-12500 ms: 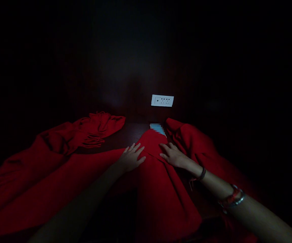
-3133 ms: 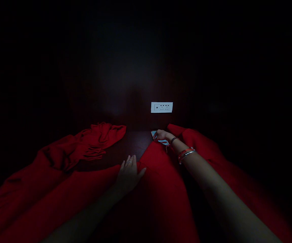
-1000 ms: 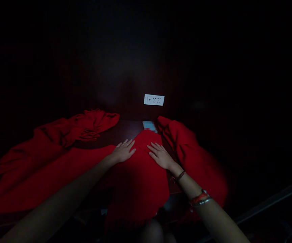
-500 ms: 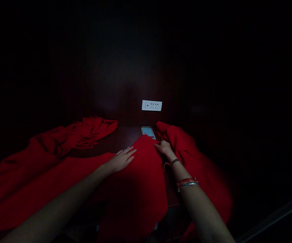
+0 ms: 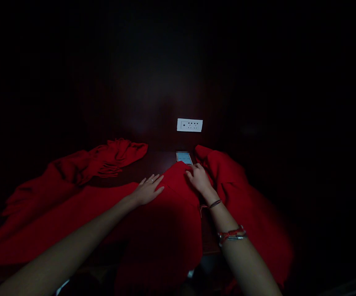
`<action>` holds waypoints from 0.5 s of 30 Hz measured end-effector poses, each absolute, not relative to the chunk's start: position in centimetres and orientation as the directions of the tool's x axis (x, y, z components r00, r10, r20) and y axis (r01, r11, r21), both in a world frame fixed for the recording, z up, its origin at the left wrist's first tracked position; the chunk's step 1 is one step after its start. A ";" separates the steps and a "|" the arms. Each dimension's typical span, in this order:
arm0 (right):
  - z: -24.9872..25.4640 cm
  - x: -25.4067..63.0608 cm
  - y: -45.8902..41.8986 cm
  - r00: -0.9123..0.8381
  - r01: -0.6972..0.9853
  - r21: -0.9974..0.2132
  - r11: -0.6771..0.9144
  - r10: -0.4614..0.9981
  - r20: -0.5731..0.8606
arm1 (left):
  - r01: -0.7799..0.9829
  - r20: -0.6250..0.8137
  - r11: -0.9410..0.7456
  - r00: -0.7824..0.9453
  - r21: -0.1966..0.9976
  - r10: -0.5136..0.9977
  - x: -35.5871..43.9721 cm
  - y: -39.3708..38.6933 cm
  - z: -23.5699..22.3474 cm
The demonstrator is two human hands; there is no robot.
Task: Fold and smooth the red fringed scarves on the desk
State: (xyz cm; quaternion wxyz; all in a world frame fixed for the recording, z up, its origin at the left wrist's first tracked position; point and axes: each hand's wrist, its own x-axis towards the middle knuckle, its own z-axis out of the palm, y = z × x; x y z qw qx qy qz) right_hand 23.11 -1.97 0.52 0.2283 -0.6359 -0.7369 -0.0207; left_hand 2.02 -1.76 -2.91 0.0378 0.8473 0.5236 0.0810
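A red cloth (image 5: 165, 222) with a pointed upper corner lies over the dark surface and drapes past its front edge. My left hand (image 5: 149, 190) rests flat on it, fingers spread, a ring on one finger. At the right side of the corner my right hand (image 5: 200, 177) touches the cloth, its fingers bent and the thumb apart from them. Just beyond my right fingertips lies a phone (image 5: 183, 157) with a lit screen, its near end hidden by the cloth and hand.
A red fringed scarf (image 5: 116, 158) lies bunched at the left. More red fabric (image 5: 242, 193) is heaped at the right. A white socket plate (image 5: 189, 125) is on the dark wall behind. The surroundings are very dark.
My right hand has moved up along the cloth edge toward the phone, and its fingers have loosened. More of the phone's screen shows. The left hand stays flat; the view has shifted slightly.
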 end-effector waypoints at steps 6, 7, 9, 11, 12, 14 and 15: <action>-0.6 20.9 -3.5 -0.428 0.884 -0.231 0.408 0.902 -0.047 | 0.908 0.175 -0.397 0.373 0.134 0.911 1.2 -1.8 -3.2; -0.8 20.9 -3.5 -0.421 0.892 -0.218 0.395 0.903 -0.089 | 0.917 0.170 -0.376 0.353 0.130 0.920 0.8 -1.7 -3.3; -1.1 20.9 -3.5 -0.414 0.899 -0.201 0.389 0.904 -0.105 | 0.940 0.149 -0.321 0.304 0.111 0.941 -0.3 -1.6 -3.4; -1.2 21.1 -3.5 -0.413 0.900 -0.194 0.391 0.906 -0.091 | 0.958 0.153 -0.277 0.264 0.070 0.952 -1.9 -1.7 -3.2; -1.2 21.1 -3.6 -0.416 0.897 -0.192 0.397 0.907 -0.070 | 0.963 0.173 -0.266 0.256 0.037 0.951 -2.9 -1.8 -3.0; -1.0 20.9 -3.7 -0.439 0.882 -0.180 0.436 0.898 0.025 | 0.968 0.251 -0.243 0.249 -0.057 0.935 -5.5 -2.6 -2.1; -0.8 20.8 -3.7 -0.458 0.867 -0.171 0.468 0.884 0.098 | 0.971 0.302 -0.214 0.237 -0.109 0.923 -7.1 -3.2 -1.5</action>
